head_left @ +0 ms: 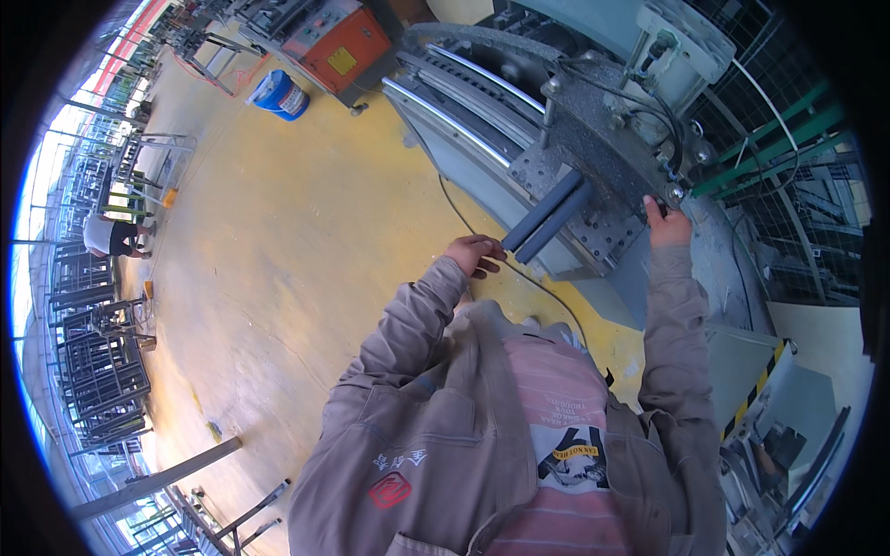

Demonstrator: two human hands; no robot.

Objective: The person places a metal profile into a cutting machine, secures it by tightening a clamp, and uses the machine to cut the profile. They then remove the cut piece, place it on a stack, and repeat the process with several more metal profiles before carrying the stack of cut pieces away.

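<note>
Two dark blue-grey bars (554, 215) lie side by side across the drilled metal plate (607, 232) of a machine, their near ends jutting past its edge. My left hand (477, 255) is beside those near ends, fingers loosely bent and a little apart, fingertips close to one bar; whether they touch it is unclear. At the right edge of the machine head, my right hand (669, 227) is closed with its thumb up, around a small dark part that it mostly hides.
Cables (649, 102) run over the grey machine. A green-framed mesh fence (779, 167) stands to the right. A blue bucket (281, 95) and an orange cabinet (348, 56) are farther off. Stacked dark frames (102, 371) and another person (113, 236) are at far left. A cable (464, 218) crosses the floor.
</note>
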